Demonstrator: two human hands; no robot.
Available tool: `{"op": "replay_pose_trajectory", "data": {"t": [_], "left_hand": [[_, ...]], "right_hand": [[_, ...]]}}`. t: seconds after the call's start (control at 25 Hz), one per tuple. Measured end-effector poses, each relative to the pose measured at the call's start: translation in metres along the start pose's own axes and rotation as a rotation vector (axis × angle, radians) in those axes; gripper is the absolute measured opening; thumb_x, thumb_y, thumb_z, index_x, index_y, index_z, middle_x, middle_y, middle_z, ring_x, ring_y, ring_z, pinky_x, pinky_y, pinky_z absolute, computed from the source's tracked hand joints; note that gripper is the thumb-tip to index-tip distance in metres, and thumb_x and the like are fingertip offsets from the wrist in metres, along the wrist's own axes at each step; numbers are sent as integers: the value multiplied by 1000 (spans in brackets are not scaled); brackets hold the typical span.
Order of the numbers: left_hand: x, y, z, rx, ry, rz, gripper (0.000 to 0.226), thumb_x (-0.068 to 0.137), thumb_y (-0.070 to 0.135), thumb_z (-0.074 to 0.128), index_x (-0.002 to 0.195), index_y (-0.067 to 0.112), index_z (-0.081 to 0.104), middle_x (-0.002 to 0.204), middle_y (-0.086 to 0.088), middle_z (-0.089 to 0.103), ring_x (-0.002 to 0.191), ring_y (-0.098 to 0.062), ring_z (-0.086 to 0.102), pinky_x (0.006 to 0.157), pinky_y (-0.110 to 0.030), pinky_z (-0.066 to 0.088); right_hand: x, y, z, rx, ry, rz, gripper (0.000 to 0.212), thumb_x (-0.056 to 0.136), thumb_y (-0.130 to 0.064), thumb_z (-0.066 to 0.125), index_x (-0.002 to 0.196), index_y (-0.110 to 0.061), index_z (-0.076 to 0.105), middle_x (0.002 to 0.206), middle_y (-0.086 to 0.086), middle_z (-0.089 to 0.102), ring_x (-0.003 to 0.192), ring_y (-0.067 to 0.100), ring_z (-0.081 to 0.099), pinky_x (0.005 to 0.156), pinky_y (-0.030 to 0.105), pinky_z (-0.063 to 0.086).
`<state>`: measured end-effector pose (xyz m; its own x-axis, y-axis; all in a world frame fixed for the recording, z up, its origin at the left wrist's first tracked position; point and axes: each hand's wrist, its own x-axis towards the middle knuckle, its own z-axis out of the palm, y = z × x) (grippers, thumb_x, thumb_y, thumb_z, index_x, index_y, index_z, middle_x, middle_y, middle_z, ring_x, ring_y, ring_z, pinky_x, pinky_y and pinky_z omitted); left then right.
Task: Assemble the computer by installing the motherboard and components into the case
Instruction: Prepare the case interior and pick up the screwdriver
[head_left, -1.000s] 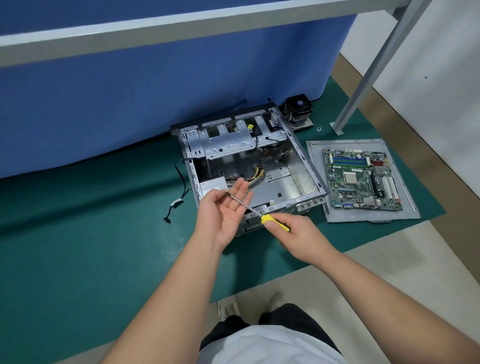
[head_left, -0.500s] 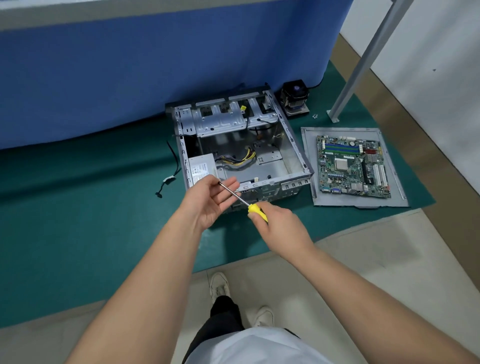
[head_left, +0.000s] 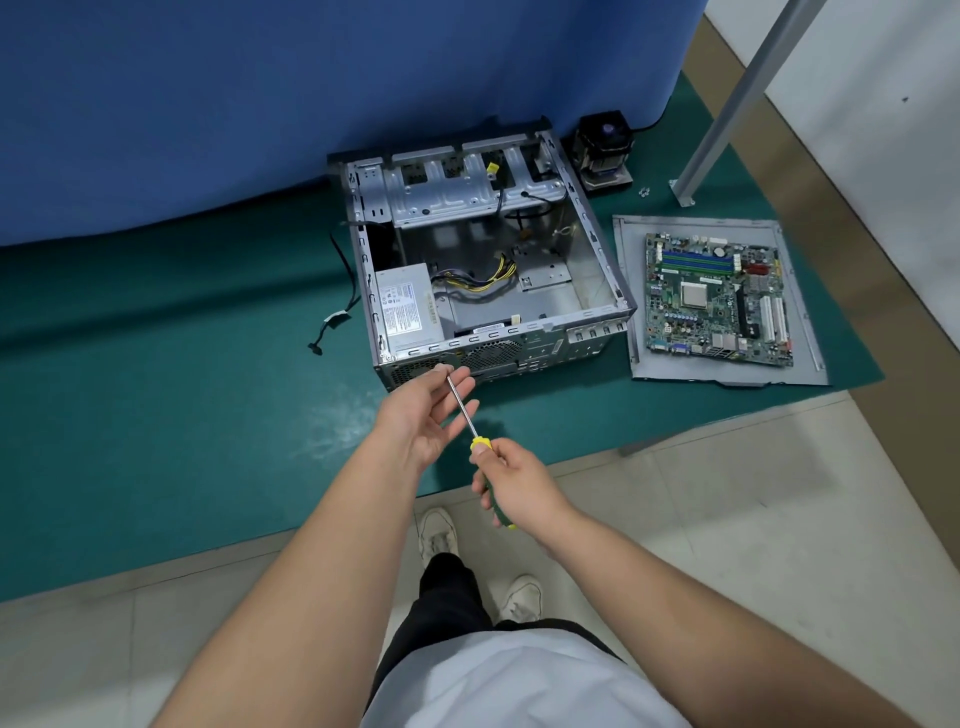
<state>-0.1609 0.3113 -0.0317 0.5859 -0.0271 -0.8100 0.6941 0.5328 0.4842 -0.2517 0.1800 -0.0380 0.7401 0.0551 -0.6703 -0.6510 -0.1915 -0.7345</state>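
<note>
A: Both hands have drawn back from the case (head_left: 488, 280) since a moment ago, and now sit low over the near edge of the green mat (head_left: 156, 415). The right hand (head_left: 519, 480) is wrapped round the handle of the yellow-and-green screwdriver (head_left: 470, 426); the left hand (head_left: 426, 410) lies loosely spread, palm up, its fingers touching the steel shaft near the tip.

B: Any hazards from here?

A: Likely a few. The tip rests against bare fingers, so a careless push could jab the palm. The motherboard (head_left: 719, 299) lies face up with its socket exposed on a grey panel (head_left: 631, 291) just right of the case; carried badly, it could flex or scrape the case wall. Loose yellow-and-black cables (head_left: 483, 275) trail across the case floor, and could be trapped under the board.

B: How does the case look?

A: Open-topped on the mat, against the blue curtain (head_left: 260, 104). The power supply (head_left: 405, 306) sits in its near-left corner, the drive cage spans the far side, and the floor is otherwise bare. The board is not yet in. A cooler fan (head_left: 602, 145) waits beyond the far-right corner, small screws (head_left: 644, 191) beside it.
</note>
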Motion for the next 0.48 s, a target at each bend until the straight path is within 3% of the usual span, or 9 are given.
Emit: {"op": "replay_pose_trajectory", "data": {"t": [0.16, 0.48], "left_hand": [[8, 3, 2, 43, 3, -14, 14, 104, 19, 60, 114, 13, 67, 102, -2, 80, 91, -13, 77, 66, -34, 63], [19, 11, 1, 61, 15, -32, 12, 103, 17, 60, 111, 11, 68, 100, -4, 80, 90, -14, 77, 66, -34, 63]], "right_hand": [[0, -3, 10, 101, 6, 38, 30, 109, -34, 46, 113, -7, 58, 80, 4, 62, 60, 14, 54, 50, 30, 46], [9, -7, 18, 83, 48, 46, 26, 108, -38, 46, 107, -15, 59, 80, 2, 63, 60, 13, 54, 51, 29, 49]]}}
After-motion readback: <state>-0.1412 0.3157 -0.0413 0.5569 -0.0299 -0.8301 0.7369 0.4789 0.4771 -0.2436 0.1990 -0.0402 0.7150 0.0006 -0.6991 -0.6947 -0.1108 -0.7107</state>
